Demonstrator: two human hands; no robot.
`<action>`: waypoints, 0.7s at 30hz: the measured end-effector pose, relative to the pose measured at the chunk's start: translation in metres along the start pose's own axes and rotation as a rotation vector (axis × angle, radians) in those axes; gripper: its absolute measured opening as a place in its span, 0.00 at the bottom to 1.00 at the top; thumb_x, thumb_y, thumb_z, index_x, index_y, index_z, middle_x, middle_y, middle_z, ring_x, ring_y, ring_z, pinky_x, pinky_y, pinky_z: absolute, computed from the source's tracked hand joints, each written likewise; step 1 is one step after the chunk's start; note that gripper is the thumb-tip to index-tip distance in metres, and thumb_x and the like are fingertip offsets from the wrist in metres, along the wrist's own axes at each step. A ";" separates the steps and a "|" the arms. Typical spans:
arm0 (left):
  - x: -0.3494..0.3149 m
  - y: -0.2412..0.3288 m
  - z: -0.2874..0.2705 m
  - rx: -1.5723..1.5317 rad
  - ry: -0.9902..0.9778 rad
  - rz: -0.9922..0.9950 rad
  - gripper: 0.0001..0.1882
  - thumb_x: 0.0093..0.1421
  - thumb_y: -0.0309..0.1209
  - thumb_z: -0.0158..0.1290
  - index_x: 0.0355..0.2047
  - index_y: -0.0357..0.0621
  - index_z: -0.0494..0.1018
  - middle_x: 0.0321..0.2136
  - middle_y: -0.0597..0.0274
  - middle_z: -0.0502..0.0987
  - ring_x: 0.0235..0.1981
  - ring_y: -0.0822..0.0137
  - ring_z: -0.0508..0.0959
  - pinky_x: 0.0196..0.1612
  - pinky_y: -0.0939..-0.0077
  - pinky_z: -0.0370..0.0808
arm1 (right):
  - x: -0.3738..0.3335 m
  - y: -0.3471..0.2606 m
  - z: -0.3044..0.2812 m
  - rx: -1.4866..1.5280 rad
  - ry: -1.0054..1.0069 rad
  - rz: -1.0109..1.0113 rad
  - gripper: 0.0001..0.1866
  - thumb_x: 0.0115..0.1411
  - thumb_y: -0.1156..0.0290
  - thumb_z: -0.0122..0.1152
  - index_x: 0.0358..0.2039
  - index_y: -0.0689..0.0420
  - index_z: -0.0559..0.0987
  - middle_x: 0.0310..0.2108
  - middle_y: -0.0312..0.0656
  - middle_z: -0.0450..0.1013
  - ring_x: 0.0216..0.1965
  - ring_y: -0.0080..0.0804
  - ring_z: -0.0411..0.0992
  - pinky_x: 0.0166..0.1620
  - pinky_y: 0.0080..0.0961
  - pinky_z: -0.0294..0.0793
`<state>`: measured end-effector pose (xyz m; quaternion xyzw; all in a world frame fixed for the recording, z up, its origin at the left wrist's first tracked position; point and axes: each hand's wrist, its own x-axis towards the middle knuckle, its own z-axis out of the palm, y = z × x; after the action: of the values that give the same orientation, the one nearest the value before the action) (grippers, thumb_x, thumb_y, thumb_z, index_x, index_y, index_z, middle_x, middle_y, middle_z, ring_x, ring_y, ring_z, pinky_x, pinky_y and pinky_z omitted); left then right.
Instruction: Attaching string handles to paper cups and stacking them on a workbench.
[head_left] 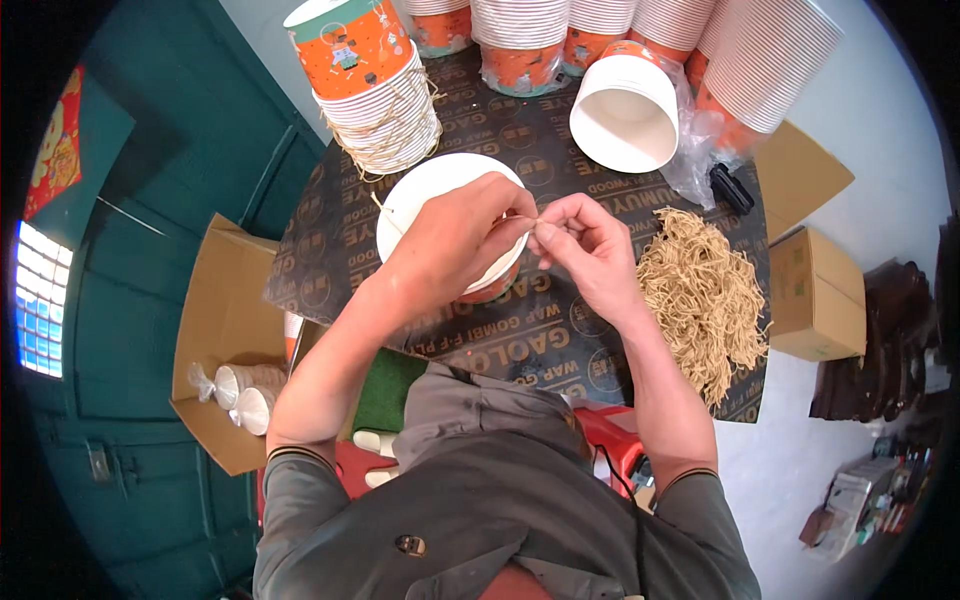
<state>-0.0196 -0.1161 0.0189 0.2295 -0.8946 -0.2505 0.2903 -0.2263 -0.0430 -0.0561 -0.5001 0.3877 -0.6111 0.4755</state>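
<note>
A white paper tub point(428, 172) with an orange printed side stands on the table in front of me. My left hand point(462, 232) reaches across its rim, fingers bent into a pinch. Just right of the rim, my right hand point(590, 258) pinches with thumb and forefinger, almost touching the left fingertips. A thin tan cord runs between the two pinches. Another bit of cord point(384, 208) sticks up at the tub's left rim. Beside my right forearm lies a tangled heap of tan cords point(702, 300). The left hand covers much of the tub's opening.
At the back left stands a tub stack point(375, 110) with cords hanging round it. Several wrapped tub stacks point(520, 45) line the back, by a tub on its side point(625, 115) and a black object point(732, 190). An opened carton point(225, 330) stands left of the dark table point(510, 335).
</note>
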 end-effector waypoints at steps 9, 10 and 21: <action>-0.002 -0.016 0.003 -0.005 0.038 0.092 0.05 0.70 0.26 0.60 0.44 0.40 0.77 0.37 0.54 0.81 0.37 0.54 0.84 0.41 0.62 0.80 | 0.002 -0.009 -0.004 0.020 -0.062 0.060 0.07 0.78 0.69 0.63 0.46 0.60 0.81 0.36 0.34 0.83 0.36 0.15 0.78 0.38 0.18 0.79; -0.001 -0.016 0.003 -0.011 0.046 0.087 0.05 0.70 0.26 0.60 0.44 0.40 0.77 0.37 0.54 0.81 0.37 0.54 0.84 0.41 0.62 0.80 | 0.002 -0.009 -0.005 0.045 -0.071 0.081 0.07 0.78 0.69 0.63 0.47 0.59 0.81 0.36 0.35 0.83 0.35 0.16 0.78 0.38 0.18 0.79; 0.000 -0.018 0.006 0.096 0.101 0.225 0.08 0.67 0.26 0.60 0.44 0.39 0.75 0.38 0.50 0.81 0.39 0.44 0.83 0.43 0.55 0.80 | 0.004 -0.009 -0.004 0.105 -0.088 0.125 0.10 0.78 0.70 0.62 0.55 0.60 0.81 0.35 0.36 0.83 0.34 0.19 0.79 0.36 0.20 0.80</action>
<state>-0.0191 -0.1281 0.0043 0.1537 -0.9098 -0.1615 0.3500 -0.2325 -0.0446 -0.0469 -0.4758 0.3642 -0.5770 0.5550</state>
